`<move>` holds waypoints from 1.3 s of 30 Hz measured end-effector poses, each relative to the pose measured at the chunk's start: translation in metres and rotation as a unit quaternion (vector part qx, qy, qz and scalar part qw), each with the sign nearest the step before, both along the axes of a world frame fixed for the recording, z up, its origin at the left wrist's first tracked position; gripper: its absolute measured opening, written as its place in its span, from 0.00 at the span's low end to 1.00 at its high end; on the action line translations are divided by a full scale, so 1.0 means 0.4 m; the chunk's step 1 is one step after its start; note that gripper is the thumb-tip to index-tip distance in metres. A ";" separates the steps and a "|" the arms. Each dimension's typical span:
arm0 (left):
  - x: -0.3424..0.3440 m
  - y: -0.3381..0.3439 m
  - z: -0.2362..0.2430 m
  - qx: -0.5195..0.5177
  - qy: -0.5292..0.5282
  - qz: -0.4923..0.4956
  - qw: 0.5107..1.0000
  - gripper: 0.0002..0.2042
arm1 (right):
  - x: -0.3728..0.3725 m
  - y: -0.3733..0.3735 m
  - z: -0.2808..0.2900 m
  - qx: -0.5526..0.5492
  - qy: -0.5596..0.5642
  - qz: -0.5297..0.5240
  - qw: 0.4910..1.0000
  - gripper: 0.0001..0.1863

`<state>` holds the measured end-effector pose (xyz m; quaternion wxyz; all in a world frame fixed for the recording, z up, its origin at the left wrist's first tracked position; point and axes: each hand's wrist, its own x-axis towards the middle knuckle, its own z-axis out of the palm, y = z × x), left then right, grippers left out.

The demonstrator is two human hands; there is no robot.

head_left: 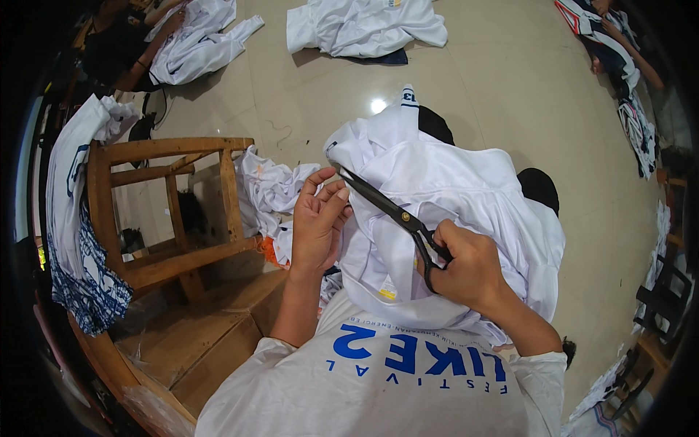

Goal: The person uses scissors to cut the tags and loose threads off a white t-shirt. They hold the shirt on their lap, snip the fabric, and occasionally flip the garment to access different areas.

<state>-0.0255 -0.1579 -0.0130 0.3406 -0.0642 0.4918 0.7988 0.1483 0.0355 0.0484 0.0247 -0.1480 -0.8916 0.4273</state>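
Observation:
My right hand (pixel 470 266) grips a pair of large dark scissors (pixel 382 202) by the handles, with the blades pointing up and to the left. Beside the blade tips is my left hand (pixel 318 226), its fingers bent and pinched together. Whatever lies in that pinch is too small to make out. A white garment (pixel 466 175) is spread over my lap and knees, under the scissors. It has dark printing at its far end and a small yellow label (pixel 388 294) near me.
To my left stands a wooden frame (pixel 171 149), with white and blue garments (pixel 73 189) draped over it and a cardboard box (pixel 196 342) nearby. A white cloth heap (pixel 269 186) lies beside it. More white garments (pixel 368 28) rest on the tiled floor ahead. Other people work at far left and far right.

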 end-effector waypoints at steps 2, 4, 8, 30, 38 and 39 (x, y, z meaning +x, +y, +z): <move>-0.001 -0.004 -0.004 0.028 -0.006 -0.003 1.000 0.20 | -0.001 0.004 -0.008 0.071 0.018 0.009 0.997 0.14; 0.001 -0.005 -0.004 0.036 -0.007 -0.002 0.999 0.20 | -0.003 0.007 -0.011 0.115 0.025 0.014 0.993 0.13; 0.003 -0.001 0.004 0.008 0.014 0.006 1.000 0.21 | -0.009 0.009 -0.001 0.143 0.016 0.017 0.990 0.10; 0.011 0.012 0.014 -0.028 0.048 0.014 0.998 0.22 | -0.006 0.025 0.004 0.168 -0.009 0.023 0.985 0.12; 0.015 0.011 0.008 -0.042 0.074 0.009 0.996 0.21 | -0.005 0.030 0.001 0.170 -0.020 0.036 0.985 0.13; 0.016 0.011 0.008 -0.045 0.075 0.010 0.996 0.21 | -0.005 0.028 0.001 0.164 -0.021 0.029 0.986 0.13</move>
